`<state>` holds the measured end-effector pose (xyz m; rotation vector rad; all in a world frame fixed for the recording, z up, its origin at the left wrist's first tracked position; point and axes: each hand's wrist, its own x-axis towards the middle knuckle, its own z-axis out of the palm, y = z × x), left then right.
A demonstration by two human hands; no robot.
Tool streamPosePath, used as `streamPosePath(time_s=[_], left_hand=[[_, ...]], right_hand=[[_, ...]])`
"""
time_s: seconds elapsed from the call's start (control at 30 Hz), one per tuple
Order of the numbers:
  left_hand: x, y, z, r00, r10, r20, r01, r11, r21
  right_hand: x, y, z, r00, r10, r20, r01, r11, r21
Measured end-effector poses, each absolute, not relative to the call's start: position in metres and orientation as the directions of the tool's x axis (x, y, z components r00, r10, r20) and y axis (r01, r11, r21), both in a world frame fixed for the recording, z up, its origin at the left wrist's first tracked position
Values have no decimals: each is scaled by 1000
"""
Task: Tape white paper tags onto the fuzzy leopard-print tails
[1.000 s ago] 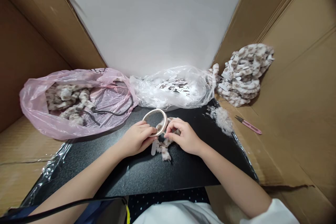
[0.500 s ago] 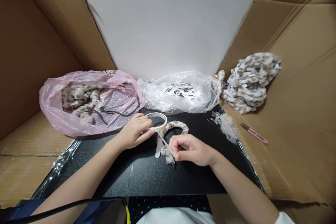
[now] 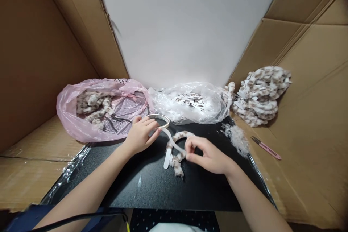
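Observation:
My left hand (image 3: 141,135) grips a roll of pale tape (image 3: 159,119) above the black mat (image 3: 152,185). A strip of the tape (image 3: 174,140) runs from the roll down to my right hand (image 3: 208,156), which pinches its free end. Under the strip lies a curved headband wrapped in brown-and-white fuzzy fabric (image 3: 179,148), with one bare white end (image 3: 166,159) showing. My right hand rests close beside the headband.
A pink bag (image 3: 89,110) of fuzzy pieces and dark bands sits back left. A clear bag (image 3: 195,101) of scraps lies behind the mat. A pile of wrapped headbands (image 3: 258,94), a tuft of fluff (image 3: 237,138) and pink snips (image 3: 266,148) lie right. Cardboard walls surround.
My right hand has drawn a strip of tape out from the roll, moving right and toward me. The left hand kept hold of the roll. The headband now lies uncovered on the mat.

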<state>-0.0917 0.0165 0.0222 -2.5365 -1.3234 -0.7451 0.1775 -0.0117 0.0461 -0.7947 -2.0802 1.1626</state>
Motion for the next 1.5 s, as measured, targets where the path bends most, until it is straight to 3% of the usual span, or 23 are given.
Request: streamPosePath(time_s=[0.03, 0.1, 0.17, 0.27, 0.4, 0.53, 0.7, 0.87, 0.97, 1.0, 1.13, 1.23, 1.4, 1.5], left_hand=[[-92, 16, 23, 456, 700, 549, 822, -568, 42], [-92, 14, 24, 423, 662, 619, 843, -538, -2], [-89, 11, 26, 408, 622, 668, 856, -515, -42], [-83, 6, 29, 414, 583, 699, 862, -498, -95], [-80, -1, 35, 422, 575, 701, 860, -499, -108], [-82, -4, 42, 350, 614, 708, 866, -499, 5], [-75, -3, 47, 246, 757, 605, 857, -462, 229], [-80, 8, 63, 173, 827, 535, 867, -386, 315], [-95, 18, 77, -10, 799, 601, 881, -277, 383], [-98, 20, 79, 8, 801, 599, 871, -299, 389], [-99, 22, 54, 380, 806, 454, 832, -512, 213], [-99, 23, 16, 464, 799, 383, 839, -535, 101], [-100, 11, -6, 447, 794, 413, 842, -529, 105], [-81, -2, 9, 677, 675, 294, 643, -736, 212]], right_hand=[[178, -11, 46, -438, 827, 353, 295, 503, -812], [175, -9, 47, -27, 795, 606, 427, 558, -712], [167, -8, 54, 85, 711, 698, 471, 589, -657], [143, -4, 71, -203, 710, 674, 570, 645, -508], [111, 10, 89, -496, 760, 420, 756, 616, -220], [103, 20, 93, -634, 729, 259, 734, 672, -96], [106, 13, 95, -707, 646, 288, 678, 734, 20], [107, -10, 100, -714, 623, 321, 678, 729, 95], [125, -25, 101, -703, 640, 310, 686, 726, 55], [135, -27, 100, -678, 663, 317, 701, 713, 8], [178, -28, 86, -504, 766, 399, 675, 638, -371], [199, -29, 62, -414, 779, 471, 501, 627, -597], [186, -52, 6, -394, 841, 371, 438, 526, -729], [163, -69, -27, -334, 860, 386, 424, 503, -753]])
